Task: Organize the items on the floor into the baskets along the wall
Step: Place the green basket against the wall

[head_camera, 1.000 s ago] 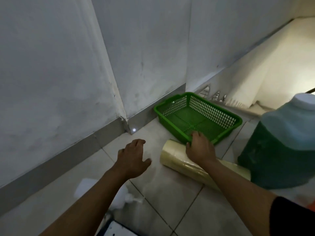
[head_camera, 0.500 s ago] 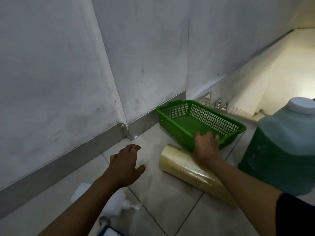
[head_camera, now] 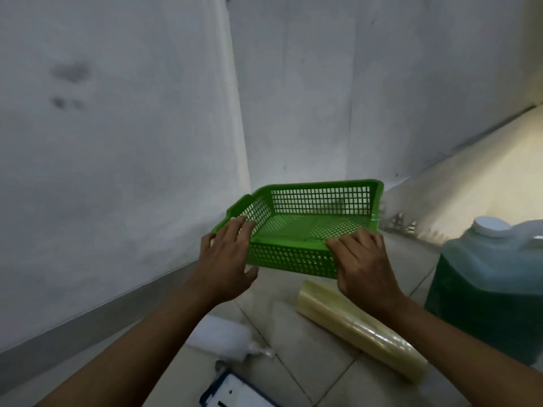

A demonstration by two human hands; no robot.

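An empty green mesh basket (head_camera: 305, 227) is raised off the floor in front of the wall corner, tilted toward me. My right hand (head_camera: 363, 265) grips its near right corner, fingers over the rim. My left hand (head_camera: 227, 257) lies against the near left corner with fingers spread along the side. Below the basket a yellowish roll of clear tapes (head_camera: 358, 327) lies on the tiled floor. A white pump bottle (head_camera: 223, 337) lies on its side by my left forearm.
A large green liquid jug with a white cap (head_camera: 487, 280) stands at the right. A white and blue flat object (head_camera: 232, 392) lies at the bottom edge. Grey walls with a skirting strip run along the left; stair steps rise at the far right.
The basket has been lifted from the floor and turned to face me. My left hand moved from hovering over the floor to the basket's left corner. My right hand stays on the rim.
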